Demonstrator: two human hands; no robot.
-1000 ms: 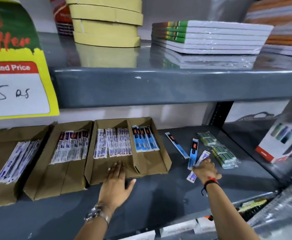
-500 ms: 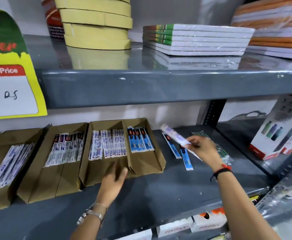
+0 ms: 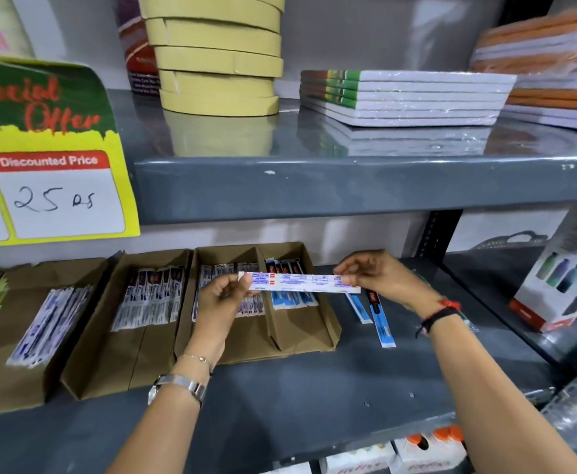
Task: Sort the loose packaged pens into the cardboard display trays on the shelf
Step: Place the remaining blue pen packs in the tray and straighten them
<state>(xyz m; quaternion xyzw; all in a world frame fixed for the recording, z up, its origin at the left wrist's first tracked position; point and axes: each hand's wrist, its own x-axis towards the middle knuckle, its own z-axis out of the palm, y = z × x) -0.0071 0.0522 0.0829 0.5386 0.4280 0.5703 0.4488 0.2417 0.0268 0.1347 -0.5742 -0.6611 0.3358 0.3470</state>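
Observation:
A white packaged pen (image 3: pixel 300 281) with blue and red print is held level between both hands, above the two-compartment cardboard tray (image 3: pixel 300 336). My left hand (image 3: pixel 220 299) pinches its left end and my right hand (image 3: pixel 379 277) pinches its right end. That tray holds white-pack pens (image 3: pixel 212 278) on the left and blue-pack pens (image 3: pixel 292 297) on the right. Two loose blue packaged pens (image 3: pixel 381 319) lie on the grey shelf (image 3: pixel 314 405) just right of the tray. More trays stand to the left: one with white-and-purple packs (image 3: pixel 150 299), another with blue-white packs (image 3: pixel 46 323).
The upper shelf edge (image 3: pixel 348 189) hangs over the trays. On it stand a stack of tape rolls (image 3: pixel 217 56) and wrapped notebooks (image 3: pixel 407 97). A yellow offer sign (image 3: pixel 47 159) hangs at left. A white box (image 3: pixel 564 278) stands on the shelf to the right.
My right hand carried the white packaged pen from the loose pile leftward over the tray. My left hand rose off the tray front and took hold of the pack's left end.

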